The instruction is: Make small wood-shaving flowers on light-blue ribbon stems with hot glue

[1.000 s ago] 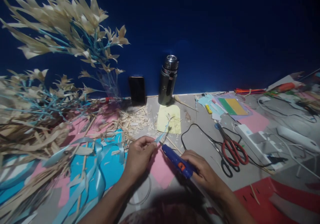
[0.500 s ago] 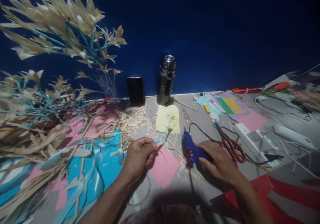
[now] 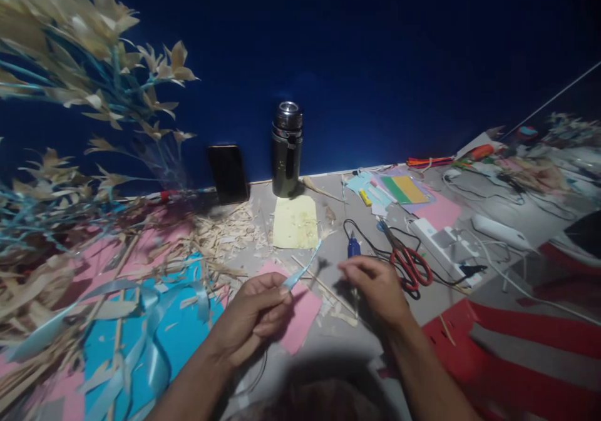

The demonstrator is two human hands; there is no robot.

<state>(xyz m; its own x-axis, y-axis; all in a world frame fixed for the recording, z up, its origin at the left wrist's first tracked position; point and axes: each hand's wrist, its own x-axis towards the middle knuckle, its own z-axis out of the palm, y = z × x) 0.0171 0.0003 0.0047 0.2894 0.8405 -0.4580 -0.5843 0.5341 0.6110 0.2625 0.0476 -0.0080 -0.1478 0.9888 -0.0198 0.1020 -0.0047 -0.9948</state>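
Observation:
My left hand [image 3: 256, 314] pinches a thin stem wrapped in light blue ribbon [image 3: 304, 267] between thumb and fingertips. The stem points up and away, its tip near a pale yellow paper sheet [image 3: 295, 221]. To the right, my right hand [image 3: 378, 289] hovers with fingers loosely curved and nothing visible in them. Just beyond it is a blue glue gun [image 3: 354, 246], its nozzle upward and its lower part hidden behind the hand. Beneath the stem lie a pink paper sheet [image 3: 303, 318] and a thin stick [image 3: 323, 281].
Red-handled scissors [image 3: 410, 268] and a white power strip [image 3: 444, 249] lie right. A thermos [image 3: 287, 152] and phone [image 3: 228, 174] stand by the wall. Left are dried flowers [image 3: 154, 105], blue paper [image 3: 183, 321], loose ribbon [image 3: 157, 321] and shavings. Red material [image 3: 493, 346] lies front right.
My right hand has let go of the glue gun and moved left, closer to the stem. The gun now sits farther right and behind that hand. The view has shifted right.

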